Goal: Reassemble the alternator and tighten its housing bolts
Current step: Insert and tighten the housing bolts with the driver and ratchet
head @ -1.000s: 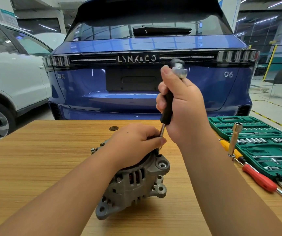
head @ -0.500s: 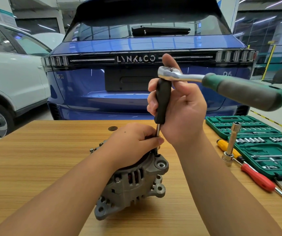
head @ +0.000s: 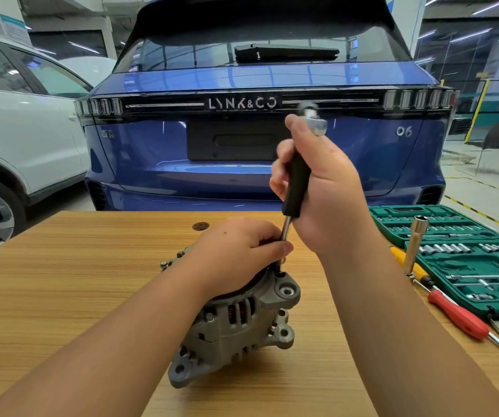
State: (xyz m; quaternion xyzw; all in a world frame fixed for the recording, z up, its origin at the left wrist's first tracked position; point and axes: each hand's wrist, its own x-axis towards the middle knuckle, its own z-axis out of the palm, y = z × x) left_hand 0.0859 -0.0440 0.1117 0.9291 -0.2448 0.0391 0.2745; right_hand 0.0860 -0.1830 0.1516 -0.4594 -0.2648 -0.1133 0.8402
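The blue car [head: 257,139] carries "LYNK&CO" in pale letters on the dark strip across its tailgate, and "06" on the paint at lower right; a small left-side badge is unreadable

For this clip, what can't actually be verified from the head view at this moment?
- Housing bolt and socket tip: hidden under the left hand on the alternator.
- Ratchet head: motion-blurred; its handle is out of sight behind the right hand.
- Whether the bolt is tight: not visible.
- Socket sizes in the green tool case: too small, and the case is cut off by the right edge.
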